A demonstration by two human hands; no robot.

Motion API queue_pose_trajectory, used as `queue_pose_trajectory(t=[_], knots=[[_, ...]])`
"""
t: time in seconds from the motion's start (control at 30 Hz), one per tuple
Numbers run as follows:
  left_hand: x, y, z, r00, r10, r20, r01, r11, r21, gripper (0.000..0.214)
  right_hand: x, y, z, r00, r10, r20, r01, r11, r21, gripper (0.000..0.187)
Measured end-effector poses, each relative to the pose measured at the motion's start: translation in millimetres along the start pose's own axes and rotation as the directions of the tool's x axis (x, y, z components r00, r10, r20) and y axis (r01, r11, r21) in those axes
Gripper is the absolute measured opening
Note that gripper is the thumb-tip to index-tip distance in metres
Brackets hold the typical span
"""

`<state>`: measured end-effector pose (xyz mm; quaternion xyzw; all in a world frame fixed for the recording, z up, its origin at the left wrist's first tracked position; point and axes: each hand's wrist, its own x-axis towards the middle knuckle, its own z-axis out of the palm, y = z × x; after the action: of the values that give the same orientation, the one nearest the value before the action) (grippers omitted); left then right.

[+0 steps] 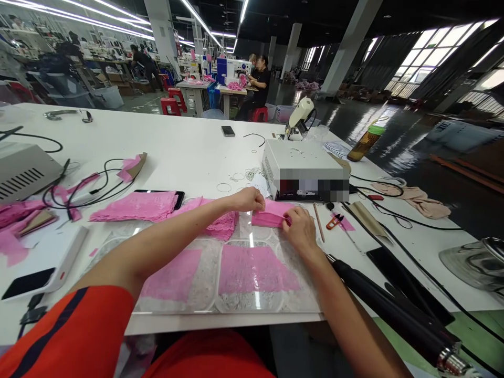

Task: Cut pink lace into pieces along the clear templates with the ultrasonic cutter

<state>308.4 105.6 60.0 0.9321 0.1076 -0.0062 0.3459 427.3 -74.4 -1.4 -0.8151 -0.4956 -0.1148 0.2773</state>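
My left hand (249,199) and my right hand (301,227) both pinch a small folded pink fabric strip (272,215), held just above the white table (189,142) in front of a white machine box (303,170). The left fingers grip its left end, the right fingers its right end. Under my arms lies a clear template sheet (236,302) with two pink lace pieces (255,275) beneath it. A stack of pink lace (137,206) lies to the left.
A phone (27,283) on a white stand sits at the left edge, and a grey box (23,170) with cables is behind it. Orange snips (334,221), a pencil, a black tool (394,315) and a bottle (364,143) lie on the right. People work at sewing tables far back.
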Motion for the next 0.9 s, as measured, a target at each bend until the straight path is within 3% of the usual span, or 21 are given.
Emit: queue_pose_trajectory(t=[0.1, 0.23, 0.4, 0.6, 0.9], knots=[[-32.0, 6.7, -1.0, 0.999, 0.020, 0.044, -0.019, 0.999, -0.031, 0.011, -21.8, 0.0, -10.9, 0.994, -0.107, 0.017, 0.108, 0.994, -0.031, 0.009], [-86.8, 16.0, 12.1, 0.990, 0.008, 0.141, 0.000, 0.998, -0.059, 0.012, -63.5, -6.3, -26.2, 0.940, -0.341, 0.017, 0.342, 0.939, -0.029, 0.012], [-135.4, 26.3, 35.7, 0.984, 0.004, 0.175, 0.003, 0.999, -0.041, 0.013, -100.8, -13.0, -38.0, 0.913, -0.408, 0.017, 0.408, 0.913, 0.011, 0.015], [-154.7, 25.6, 50.7, 0.984, 0.116, 0.138, -0.127, 0.989, 0.070, 0.018, -118.1, -15.4, -46.9, 0.931, -0.363, -0.017, 0.364, 0.928, 0.082, 0.018], [-161.0, 19.5, 57.3, 0.980, 0.167, 0.111, -0.178, 0.979, 0.096, 0.021, -136.3, -7.6, -54.0, 0.968, -0.251, -0.008, 0.248, 0.954, 0.167, 0.019]])
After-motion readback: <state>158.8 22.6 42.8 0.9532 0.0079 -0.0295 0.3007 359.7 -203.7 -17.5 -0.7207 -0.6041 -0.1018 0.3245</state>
